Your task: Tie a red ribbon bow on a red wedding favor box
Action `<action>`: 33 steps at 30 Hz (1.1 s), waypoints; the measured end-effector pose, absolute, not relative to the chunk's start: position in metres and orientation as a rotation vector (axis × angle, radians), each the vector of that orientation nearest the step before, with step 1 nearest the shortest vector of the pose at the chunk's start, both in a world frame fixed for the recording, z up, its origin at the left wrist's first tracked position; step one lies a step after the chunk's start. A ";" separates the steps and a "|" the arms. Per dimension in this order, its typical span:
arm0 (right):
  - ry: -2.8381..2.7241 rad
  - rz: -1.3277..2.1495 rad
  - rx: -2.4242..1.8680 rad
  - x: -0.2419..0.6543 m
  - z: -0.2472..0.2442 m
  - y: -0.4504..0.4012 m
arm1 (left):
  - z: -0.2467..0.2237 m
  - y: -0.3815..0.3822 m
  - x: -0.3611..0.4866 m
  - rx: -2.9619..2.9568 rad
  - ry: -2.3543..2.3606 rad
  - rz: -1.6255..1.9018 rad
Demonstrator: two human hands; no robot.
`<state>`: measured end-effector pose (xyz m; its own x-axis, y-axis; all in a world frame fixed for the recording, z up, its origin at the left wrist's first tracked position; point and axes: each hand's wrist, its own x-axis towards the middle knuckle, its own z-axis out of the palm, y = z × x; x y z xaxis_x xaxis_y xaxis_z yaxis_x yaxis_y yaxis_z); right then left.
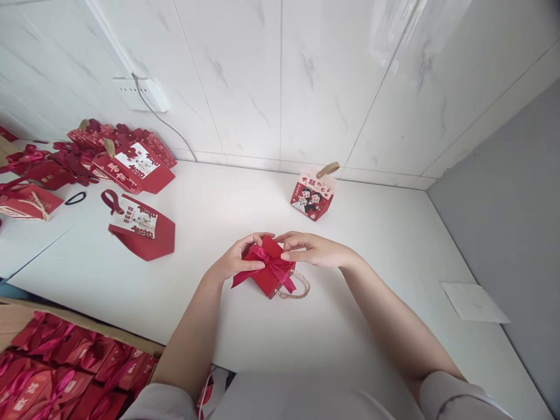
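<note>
A small red gift box with a magenta ribbon bow and a twisted gold cord handle is between my hands, just over the white table. My left hand grips its left side, the thumb lying on the ribbon near the knot. On the right, my right hand has its thumb and fingers at the box's upper right edge and the ribbon loop. The box's far side and some fingertips are hidden.
Behind my hands stands a red box with a cartoon couple. Left lie a flat red box and a cluster of red gift boxes. A carton full of ribboned boxes is lower left; a white paper lies right.
</note>
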<state>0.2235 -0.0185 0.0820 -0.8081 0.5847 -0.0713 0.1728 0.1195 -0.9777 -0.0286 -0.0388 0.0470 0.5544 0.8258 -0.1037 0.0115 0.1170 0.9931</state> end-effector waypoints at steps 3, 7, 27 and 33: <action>-2.102 1.693 -0.724 0.222 0.085 -0.020 | 0.048 -0.039 -0.027 1.356 0.793 0.699; -2.088 1.703 -0.724 0.222 0.084 -0.020 | 0.050 -0.040 -0.026 1.396 0.789 0.707; -2.163 1.734 -0.737 0.223 0.092 -0.022 | 0.046 -0.040 -0.020 1.298 0.868 0.820; -2.173 1.731 -0.657 0.222 0.088 -0.021 | 0.048 -0.041 -0.019 1.328 0.886 0.819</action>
<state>0.2221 -0.0211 0.0880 -0.8553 0.5149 -0.0582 0.1719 0.1758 -0.9693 -0.0194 -0.0414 0.0485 0.4478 0.8915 -0.0686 0.0014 0.0760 0.9971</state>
